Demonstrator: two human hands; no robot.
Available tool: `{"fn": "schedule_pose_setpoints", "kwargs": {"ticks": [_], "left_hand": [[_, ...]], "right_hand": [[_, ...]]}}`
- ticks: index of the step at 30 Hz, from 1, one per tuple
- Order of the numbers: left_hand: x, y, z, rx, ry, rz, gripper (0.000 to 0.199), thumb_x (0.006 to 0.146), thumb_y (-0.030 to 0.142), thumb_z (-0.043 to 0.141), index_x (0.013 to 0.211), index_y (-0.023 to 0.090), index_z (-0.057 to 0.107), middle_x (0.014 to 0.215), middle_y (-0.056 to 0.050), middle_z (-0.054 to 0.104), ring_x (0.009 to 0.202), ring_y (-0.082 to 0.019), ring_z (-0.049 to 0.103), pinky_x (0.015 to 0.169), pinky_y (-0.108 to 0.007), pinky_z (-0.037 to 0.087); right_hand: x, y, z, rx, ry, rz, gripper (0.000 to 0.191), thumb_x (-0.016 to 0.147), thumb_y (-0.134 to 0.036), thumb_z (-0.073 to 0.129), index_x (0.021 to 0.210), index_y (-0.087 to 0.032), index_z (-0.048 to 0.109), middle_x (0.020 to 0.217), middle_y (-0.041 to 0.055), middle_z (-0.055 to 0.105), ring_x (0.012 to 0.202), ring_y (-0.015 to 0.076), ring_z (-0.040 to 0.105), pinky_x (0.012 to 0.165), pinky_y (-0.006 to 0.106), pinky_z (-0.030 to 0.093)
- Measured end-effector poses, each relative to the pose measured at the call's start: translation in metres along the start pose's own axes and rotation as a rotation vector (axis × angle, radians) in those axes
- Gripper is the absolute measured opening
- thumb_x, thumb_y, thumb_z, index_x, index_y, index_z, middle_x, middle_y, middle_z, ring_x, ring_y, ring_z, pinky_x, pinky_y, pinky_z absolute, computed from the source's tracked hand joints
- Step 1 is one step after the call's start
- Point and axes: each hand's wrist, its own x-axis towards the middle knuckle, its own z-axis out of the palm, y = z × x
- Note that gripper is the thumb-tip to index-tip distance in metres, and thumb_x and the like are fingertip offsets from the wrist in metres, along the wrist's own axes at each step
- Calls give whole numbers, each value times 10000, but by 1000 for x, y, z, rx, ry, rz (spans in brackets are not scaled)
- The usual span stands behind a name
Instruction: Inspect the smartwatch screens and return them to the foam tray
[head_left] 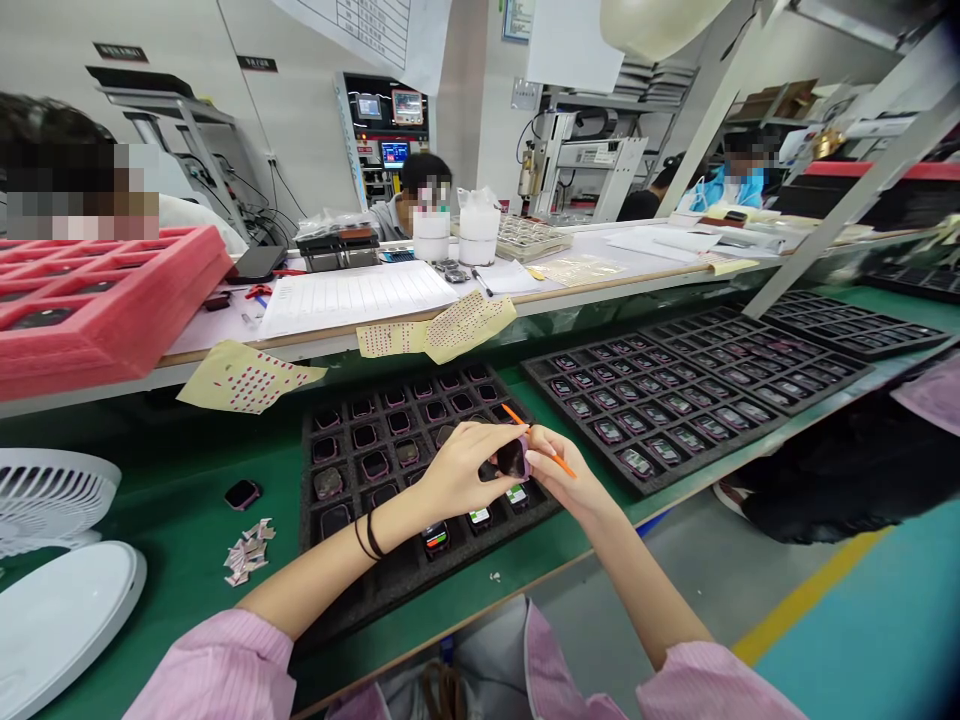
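One pink-framed smartwatch is pinched between the left hand and right hand above a black foam tray, and one thin orange stick is held against its edge by the right hand.

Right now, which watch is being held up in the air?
The pink-edged watch, pinched between the left hand and right hand; the others lie on a foam tray or the green mat.

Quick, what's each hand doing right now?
Left hand: closed, holding a pink-framed smartwatch.
Right hand: closed, holding a thin orange pick.
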Motion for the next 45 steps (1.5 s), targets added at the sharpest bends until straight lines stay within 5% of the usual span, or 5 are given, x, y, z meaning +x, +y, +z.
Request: {"fn": "schedule_pose_setpoints", "kwargs": {"ticks": [10, 23, 29, 34, 45], "left_hand": [[-2, -5, 4, 119, -82, -123, 542, 839, 383, 638, 1317, 205, 456, 1202, -110, 619, 1113, -244, 565, 938, -414, 457], [-55, -10, -37, 257, -211, -360, 277, 912, 283, 510, 1172, 193, 543, 1251, -105, 541, 1159, -241, 518, 987, -432, 444], [-84, 0, -52, 318, -469, -542, 182, 922, 319, 497, 1009, 191, 592, 1081, -65, 618, 1021, -226, 583, 908, -410, 454], [-91, 16, -46, 400, -681, -628, 320, 795, 366, 671, 1025, 166, 573, 1083, -94, 616, 1006, -268, 575, 847, -403, 460], [-84, 15, -23, 464, -739, -579, 330, 661, 259, 765, 898, 131, 574, 1053, -165, 574, 1008, -335, 537, 796, -430, 464]], "right_hand": [[0, 1, 3, -361, 160, -72, 494, 704, -397, 758, 647, -219, 301, 769, -7, 572, 619, 102, 485, 622, 247, 438], [37, 35, -74, -1174, 317, -117, 480, 701, -550, 613, 536, -248, 279, 437, -71, 325, 416, 107, 299, 467, 267, 285], [16, 21, -44, -1176, 347, -187, 367, 827, -459, 539, 646, -242, 305, 691, 25, 578, 637, 170, 532, 638, 294, 405], [-12, 45, 3, -1126, -20, -48, 174, 888, -369, 504, 790, -227, 494, 704, 24, 600, 658, 187, 580, 645, 300, 459], [-21, 70, 23, -1269, -112, 68, 189, 927, -266, 408, 1031, -194, 547, 884, 105, 648, 848, 256, 632, 774, 389, 495]]}}
